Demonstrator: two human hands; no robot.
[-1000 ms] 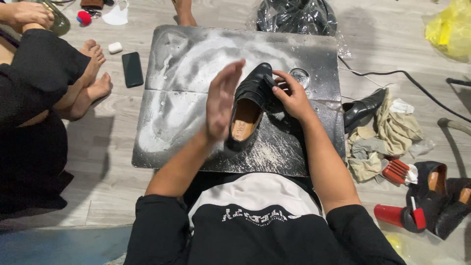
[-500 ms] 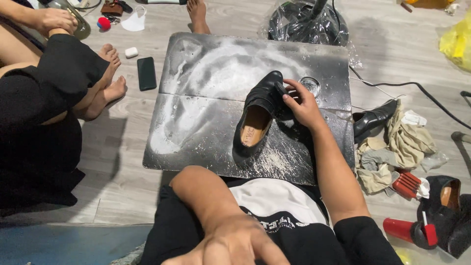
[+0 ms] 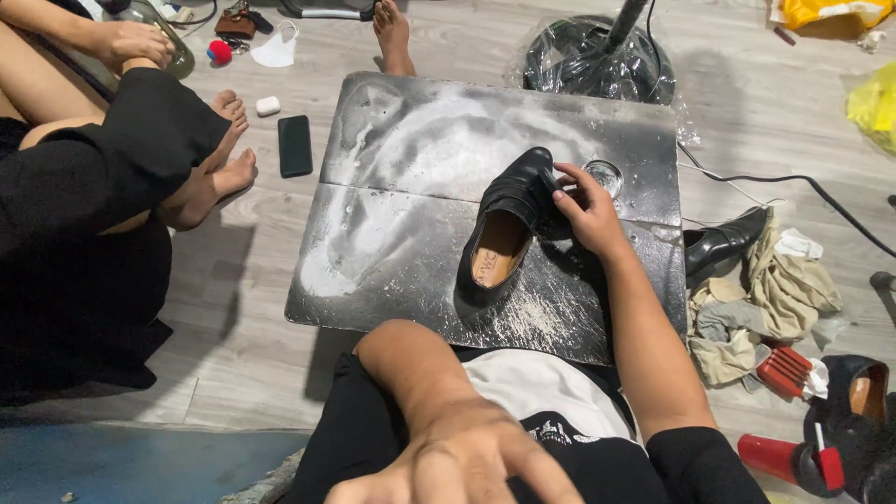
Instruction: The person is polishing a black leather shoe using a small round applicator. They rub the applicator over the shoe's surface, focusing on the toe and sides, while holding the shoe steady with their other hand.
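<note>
- On the dark, white-smeared work board (image 3: 411, 271), a black leather loafer (image 3: 509, 224) is lying near the middle-right, toe pointing away from the wearer and its tan insole showing.
- At the toe end of the loafer, the right hand (image 3: 583, 210) is gripping the shoe, fingers curling over the upper and the thumb side pressing against it, so the hand is closing around the front of the shoe.
- Close under the camera, the left hand (image 3: 457, 462) is hanging blurred over the lap, fingers spread and holding nothing, well apart from the shoe.
- Just beyond the right hand, a small round clear lid or dish (image 3: 604, 175) is sitting on the board.
- Off the board's right edge, a second black shoe (image 3: 723, 245) is lying on the floor beside a heap of beige rags (image 3: 765, 299).
- Farther right and nearer the wearer, a red brush (image 3: 784, 371), a red bottle (image 3: 775, 457) and another dark shoe (image 3: 863, 397) are resting on the floor.
- Left of the board, a black phone (image 3: 295, 146) and a small white case (image 3: 268, 105) are lying on the grey wood floor (image 3: 243, 308).
- At the far left, another person in black clothing is sitting with bare feet (image 3: 219, 173) near the phone, one hand (image 3: 135, 42) resting on a knee.
- Behind the board, a black plastic-wrapped bundle (image 3: 597, 65) is sitting with a dark pole rising from it.
</note>
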